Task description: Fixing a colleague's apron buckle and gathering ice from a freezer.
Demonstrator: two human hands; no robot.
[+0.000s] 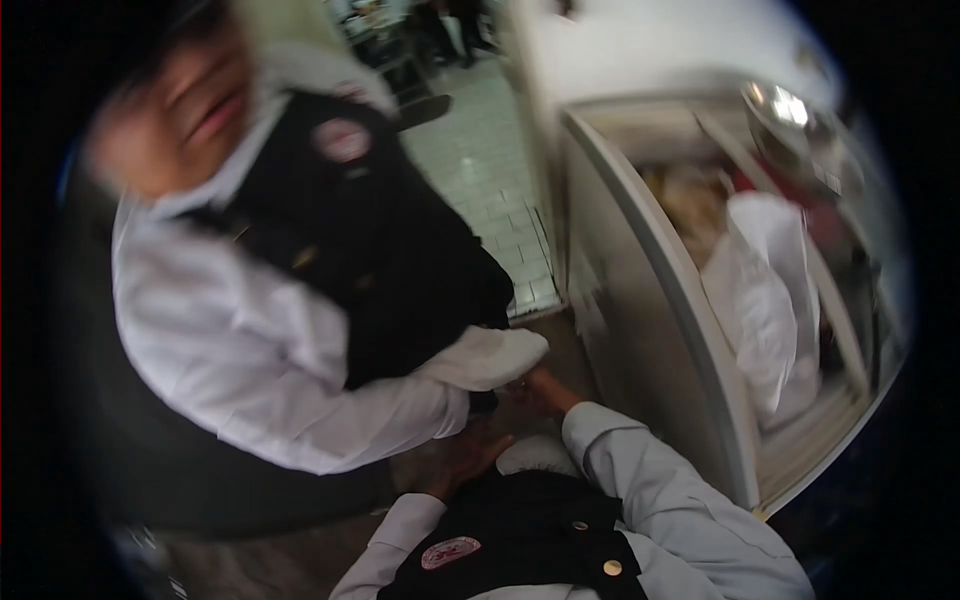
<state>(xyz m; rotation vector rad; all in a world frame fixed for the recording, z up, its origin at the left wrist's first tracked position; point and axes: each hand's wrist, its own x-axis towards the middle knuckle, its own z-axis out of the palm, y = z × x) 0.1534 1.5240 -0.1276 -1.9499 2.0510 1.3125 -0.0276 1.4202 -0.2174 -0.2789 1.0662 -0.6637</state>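
My right hand is just below a white cloth or glove that covers the hand of a co-worker. Its fingers are partly hidden there, so I cannot tell whether it grips anything. Lower and to the left, my left hand is held in front of my black vest, blurred and in shadow. A pale rounded item, too unclear to name, shows between my two hands.
The co-worker, in a black vest and white sleeves, stands close at the left. To the right is a pale-walled counter or bin holding a white bag or cloth. A shiny metal bowl is behind. Beyond lies a tiled floor.
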